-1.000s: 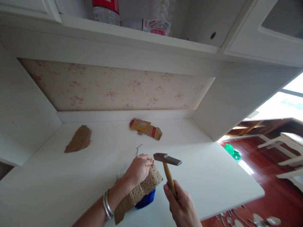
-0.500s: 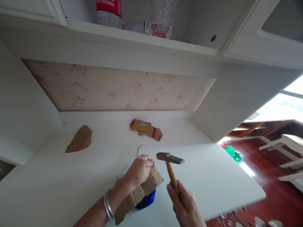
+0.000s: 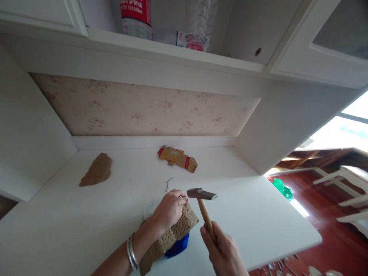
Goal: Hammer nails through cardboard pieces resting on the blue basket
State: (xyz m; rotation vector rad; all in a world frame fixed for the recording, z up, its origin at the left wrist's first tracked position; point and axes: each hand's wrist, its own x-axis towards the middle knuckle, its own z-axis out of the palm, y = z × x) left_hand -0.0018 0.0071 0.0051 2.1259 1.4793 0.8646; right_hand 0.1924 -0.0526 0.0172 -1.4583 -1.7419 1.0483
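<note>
My right hand (image 3: 222, 245) is closed round the wooden handle of a hammer (image 3: 207, 218). Its metal head is raised just right of my left fingertips, not touching them. My left hand (image 3: 171, 209) pinches a small dark thing over the far end of the cardboard (image 3: 185, 222); it looks like a nail, mostly hidden by the fingers. Many small holes dot this cardboard strip. Beneath its right side a blue object (image 3: 178, 245) sticks out, its kind unclear. Two loose nails (image 3: 168, 184) lie beyond my left hand, and thin, blurred nails (image 3: 148, 210) lie left of it.
A torn brown cardboard piece (image 3: 97, 170) lies at the left of the white tabletop (image 3: 57, 230). Another torn piece with red print (image 3: 178, 158) is near the back. Plastic bottles (image 3: 136, 19) stand on the shelf overhead. A cabinet side panel (image 3: 276, 122) rises on the right.
The hammer and my right hand have shifted slightly left, bringing the head closer to my left fingertips. My left hand and the cardboard stay in place. The camera view has tipped slightly.
</note>
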